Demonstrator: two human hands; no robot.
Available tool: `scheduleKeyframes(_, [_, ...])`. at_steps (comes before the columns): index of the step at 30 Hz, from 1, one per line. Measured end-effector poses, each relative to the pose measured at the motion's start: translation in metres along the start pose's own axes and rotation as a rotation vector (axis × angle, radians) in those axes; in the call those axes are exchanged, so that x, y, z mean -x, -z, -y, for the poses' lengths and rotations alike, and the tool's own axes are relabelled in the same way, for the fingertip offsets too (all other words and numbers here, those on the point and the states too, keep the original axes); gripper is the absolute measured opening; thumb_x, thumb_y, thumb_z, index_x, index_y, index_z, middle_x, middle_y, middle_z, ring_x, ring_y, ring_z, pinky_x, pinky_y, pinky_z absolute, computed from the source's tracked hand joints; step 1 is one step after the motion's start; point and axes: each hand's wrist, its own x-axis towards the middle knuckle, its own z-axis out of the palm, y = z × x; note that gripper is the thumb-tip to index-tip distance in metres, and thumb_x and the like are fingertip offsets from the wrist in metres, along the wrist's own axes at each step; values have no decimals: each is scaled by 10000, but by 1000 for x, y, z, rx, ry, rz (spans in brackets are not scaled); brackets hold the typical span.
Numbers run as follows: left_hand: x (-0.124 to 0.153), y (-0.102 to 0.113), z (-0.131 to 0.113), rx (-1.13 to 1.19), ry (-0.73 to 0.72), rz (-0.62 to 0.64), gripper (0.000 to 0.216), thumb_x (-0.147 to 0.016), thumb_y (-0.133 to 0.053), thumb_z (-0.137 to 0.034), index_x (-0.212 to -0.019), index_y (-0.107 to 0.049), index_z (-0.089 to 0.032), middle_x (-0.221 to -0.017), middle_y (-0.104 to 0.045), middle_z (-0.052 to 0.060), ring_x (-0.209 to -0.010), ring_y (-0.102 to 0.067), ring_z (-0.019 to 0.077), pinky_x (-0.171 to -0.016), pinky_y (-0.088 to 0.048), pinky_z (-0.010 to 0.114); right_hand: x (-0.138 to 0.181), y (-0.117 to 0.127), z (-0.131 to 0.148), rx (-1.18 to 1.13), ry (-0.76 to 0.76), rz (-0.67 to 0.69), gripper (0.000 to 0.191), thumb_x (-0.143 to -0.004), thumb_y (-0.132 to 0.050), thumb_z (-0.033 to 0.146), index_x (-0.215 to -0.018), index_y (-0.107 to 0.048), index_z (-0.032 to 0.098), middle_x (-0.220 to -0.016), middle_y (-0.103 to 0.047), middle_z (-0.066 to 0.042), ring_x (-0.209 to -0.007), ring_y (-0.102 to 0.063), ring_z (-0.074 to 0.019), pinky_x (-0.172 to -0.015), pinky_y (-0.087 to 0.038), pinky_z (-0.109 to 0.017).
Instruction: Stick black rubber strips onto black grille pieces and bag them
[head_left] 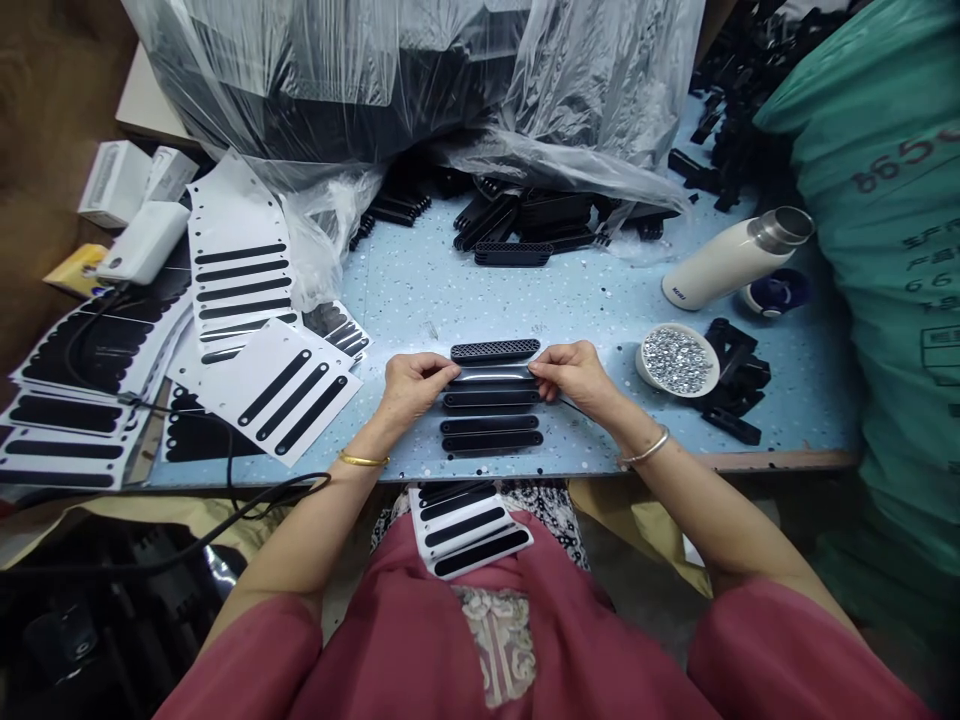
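My left hand (411, 388) and my right hand (576, 376) pinch the two ends of a glossy black adhesive strip (493, 374), stretched level between them. It lies over or just above one of the black plastic bars in a row. A bar with a honeycomb face (495, 350) lies beyond the strip. Nearer me are a black bar (491, 398) and two more close together, the nearest bar (491, 441) by the table edge. Something thin and dark pokes out under my right hand; its kind is unclear. White sticker sheets (466, 530) with black strips rest on my lap.
Sticker sheets (289, 395) and white boxes (116, 185) cover the left side. Plastic-wrapped goods (420, 80) and loose black bars (517, 215) lie at the back. To the right are a bowl of small metal parts (679, 360), a flask (720, 262) and a green sack (885, 200).
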Motion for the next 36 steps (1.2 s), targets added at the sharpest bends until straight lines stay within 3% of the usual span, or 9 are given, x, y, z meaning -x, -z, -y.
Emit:
scheduleKeyframes(6, [2, 2, -1, 16, -26, 15, 214, -768, -646, -339, -763, -749, -151, -610, -671, 12, -526, -589, 115, -504, -461, 200, 15, 9, 2, 63, 108, -160, 317, -772, -635, 454, -762, -619, 138, -623, -639, -47, -484, -629, -157, -404, -492, -247])
scheduleKeyframes(10, [8, 7, -8, 35, -30, -13, 278, -818, -595, -350, -915, -742, -134, -616, -665, 24, -527, -608, 122, -514, -474, 211, 71, 7, 11, 433, 471, -344, 195, -880, -562, 333, -820, -661, 176, -679, -677, -43, -577, -650, -159, -571, -535, -283])
scheduleKeyframes(13, [29, 20, -21, -94, -161, -107, 235, -819, -605, -316, -904, -737, -140, -629, -656, 20, -567, -596, 119, -560, -464, 217, 121, -23, 2, 615, 716, -101, 160, -899, -552, 217, -808, -682, 208, -722, -702, -42, -654, -669, -170, -639, -547, -288])
scheduleKeyframes(15, [56, 32, -31, -219, -254, -116, 213, -832, -599, -309, -764, -721, -148, -590, -620, 6, -543, -543, 103, -551, -425, 217, 145, -52, -18, 581, 828, 142, 148, -899, -550, 187, -934, -694, 191, -855, -723, -80, -762, -685, -193, -681, -566, -302])
scheduleKeyframes(17, [93, 44, -35, -273, -267, -71, 303, -843, -601, -326, -605, -657, -146, -521, -561, -6, -493, -472, 86, -512, -375, 219, 155, -80, -45, 632, 875, 249, 215, -905, -536, 182, -1066, -674, 142, -1057, -693, -159, -957, -666, -259, -829, -559, -400])
scheduleKeyframes(21, [166, 50, -9, -152, 42, 73, 304, -736, -705, -327, -508, -610, -150, -443, -498, -25, -432, -396, 69, -425, -292, 204, 150, -116, -97, 744, 839, 156, 369, -892, -572, 299, -1200, -625, 104, -1108, -656, -219, -998, -631, -335, -822, -550, -501])
scheduleKeyframes(24, [192, 40, 31, 90, 364, -32, 208, -552, -806, -266, -666, -684, -142, -496, -559, -32, -450, -458, 74, -440, -357, 182, 147, -122, -116, 780, 823, 125, 417, -870, -604, 353, -1191, -634, 90, -1113, -648, -228, -971, -615, -350, -799, -546, -508])
scheduleKeyframes(29, [201, 20, 62, 286, 476, 23, 280, -575, -780, -353, -661, -653, -119, -572, -617, 14, -456, -517, 91, -444, -429, 200, 149, -124, -119, 713, 794, 133, 359, -875, -605, 311, -1164, -657, 106, -1094, -648, -209, -970, -604, -325, -814, -527, -476])
scheduleKeyframes(36, [209, 16, 44, 382, 489, 127, 225, -620, -763, -303, -646, -665, -103, -508, -596, 11, -399, -490, 80, -411, -383, 180, 144, -145, -111, 457, 672, 150, 356, -807, -717, 393, -1017, -727, 105, -794, -656, -110, -758, -610, -213, -740, -524, -364])
